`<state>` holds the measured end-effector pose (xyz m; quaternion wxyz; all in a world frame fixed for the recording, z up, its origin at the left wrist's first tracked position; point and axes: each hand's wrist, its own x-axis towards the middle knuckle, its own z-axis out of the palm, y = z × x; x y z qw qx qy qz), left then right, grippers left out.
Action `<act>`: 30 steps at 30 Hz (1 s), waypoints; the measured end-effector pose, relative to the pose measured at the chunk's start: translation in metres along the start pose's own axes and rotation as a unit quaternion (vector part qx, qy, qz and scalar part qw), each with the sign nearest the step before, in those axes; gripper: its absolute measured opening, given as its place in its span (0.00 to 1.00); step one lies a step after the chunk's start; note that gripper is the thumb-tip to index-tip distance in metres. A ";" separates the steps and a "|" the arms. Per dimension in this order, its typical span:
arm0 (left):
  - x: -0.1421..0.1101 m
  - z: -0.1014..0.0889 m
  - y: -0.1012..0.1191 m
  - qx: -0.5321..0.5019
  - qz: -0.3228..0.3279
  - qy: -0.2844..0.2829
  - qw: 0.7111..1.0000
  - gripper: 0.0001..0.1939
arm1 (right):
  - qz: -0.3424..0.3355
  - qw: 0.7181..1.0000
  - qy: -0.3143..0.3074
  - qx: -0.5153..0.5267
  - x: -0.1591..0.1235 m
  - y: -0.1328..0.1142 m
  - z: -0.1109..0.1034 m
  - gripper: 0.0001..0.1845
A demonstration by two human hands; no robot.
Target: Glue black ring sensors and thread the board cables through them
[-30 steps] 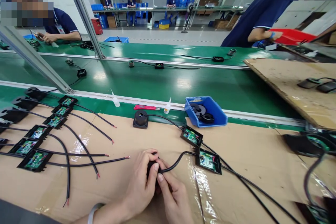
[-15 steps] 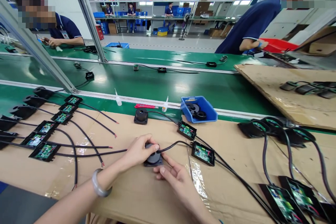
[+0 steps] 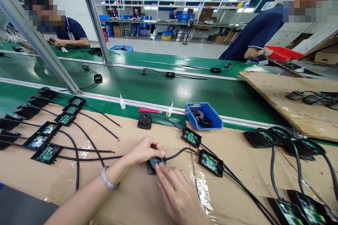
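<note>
My left hand [image 3: 144,150] is over the black round puck [image 3: 155,164] with the square flange base, fingers pressed together and curled over its far rim, bangle [image 3: 108,182] on the wrist. My right hand [image 3: 179,194] comes in from below, fingers close together and extended, tips touching the near side of the puck; I see no pinch on that side. The puck sits flat on the plastic-covered cardboard sheet [image 3: 79,191] between the 2 hands. Its black cable [image 3: 182,149] runs right to a green circuit board in a black housing [image 3: 210,162]. A 2nd puck [image 3: 144,120] stands just beyond, wired to another board [image 3: 191,137]. Farther out on the green strip are a glue bottle [image 3: 121,102], a red-handled tool [image 3: 149,110], a 2nd glue bottle [image 3: 169,110] and a blue bin [image 3: 204,116] of black parts. A row of boards with red-tipped leads [image 3: 47,154] lies left. Across the green conveyor belt [image 3: 158,93], a co-worker's blue sleeve [image 3: 255,31] reaches toward a red tray [image 3: 282,53].
</note>
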<state>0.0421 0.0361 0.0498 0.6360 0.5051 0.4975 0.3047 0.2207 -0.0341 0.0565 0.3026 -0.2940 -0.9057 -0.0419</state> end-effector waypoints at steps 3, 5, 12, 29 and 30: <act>0.000 -0.010 0.000 -0.014 -0.005 -0.038 0.999 0.22 | -0.005 1.000 -0.006 -0.014 0.004 -0.001 0.003 0.18; -0.002 -0.019 0.001 -0.029 -0.005 -0.056 0.998 0.27 | -0.011 1.000 -0.008 -0.024 0.006 0.000 0.003 0.18; -0.023 -0.033 0.008 -0.060 0.004 -0.146 0.987 0.28 | -0.029 0.997 -0.018 -0.070 0.013 0.000 0.004 0.18; -0.020 0.002 -0.001 0.017 0.008 0.005 1.000 0.06 | -0.052 0.997 0.028 -0.040 0.009 0.016 0.015 0.16; -0.019 0.006 -0.005 0.020 0.001 0.019 1.000 0.06 | -0.028 0.999 0.028 -0.029 0.005 0.015 0.016 0.16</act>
